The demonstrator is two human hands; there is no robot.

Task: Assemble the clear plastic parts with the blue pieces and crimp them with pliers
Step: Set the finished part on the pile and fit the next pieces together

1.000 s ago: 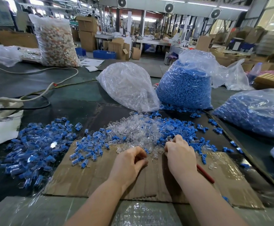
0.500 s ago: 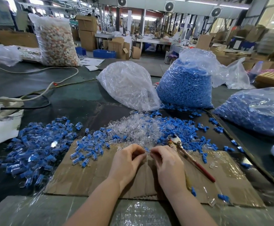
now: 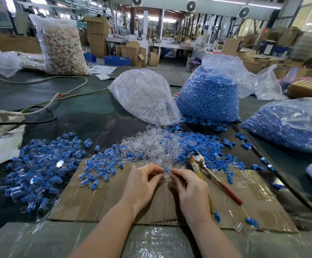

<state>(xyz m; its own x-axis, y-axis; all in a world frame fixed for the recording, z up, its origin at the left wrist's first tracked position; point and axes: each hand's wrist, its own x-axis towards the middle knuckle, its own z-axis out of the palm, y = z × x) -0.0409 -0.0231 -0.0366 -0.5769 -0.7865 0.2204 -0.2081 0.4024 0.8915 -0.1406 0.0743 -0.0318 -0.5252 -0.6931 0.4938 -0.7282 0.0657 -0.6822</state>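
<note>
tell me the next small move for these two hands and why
Probably push the small blue plastic piece fully into the clear plastic part: the left hand and right hand pinch them together, while the red-handled pliers lie unheld on the brown cardboard sheet beside the right hand.

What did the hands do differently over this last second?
The right hand let go of the pliers, now lying on the cardboard, and came in to the left hand. Both now pinch a clear part with a blue piece between them. The piles and bags stayed put.
</note>
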